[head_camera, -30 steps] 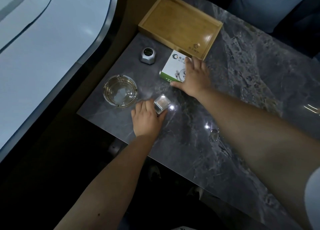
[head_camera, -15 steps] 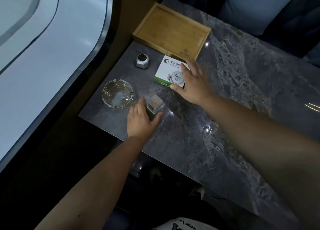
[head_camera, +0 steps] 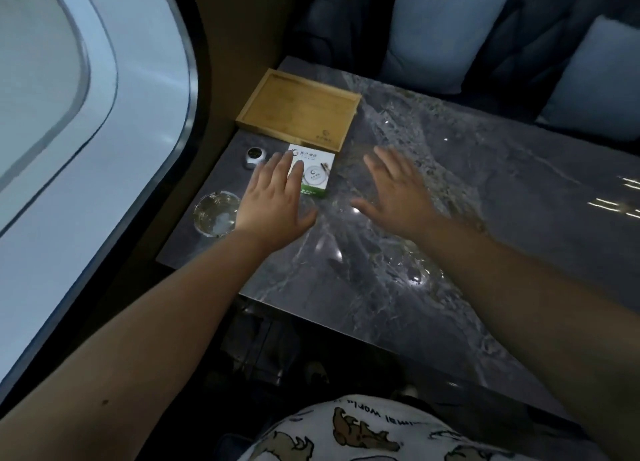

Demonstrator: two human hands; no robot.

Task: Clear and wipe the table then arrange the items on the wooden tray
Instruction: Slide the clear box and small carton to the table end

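Observation:
An empty wooden tray lies at the far left corner of the grey marble table. Just in front of it sits a white and green box. My left hand hovers flat with spread fingers over the box's left edge. My right hand is also flat and spread, holding nothing, to the right of the box. A glass ashtray stands by the left table edge. A small silver round device sits behind it. The small clear cube is hidden, probably under my left hand.
A curved white window wall runs along the left. A dark sofa with pale blue cushions stands beyond the table's far edge. The near table edge is just above my lap.
My right hand has let go of the box and moved right. My left hand has slid forward from the small cube toward the box, and the cube is out of sight.

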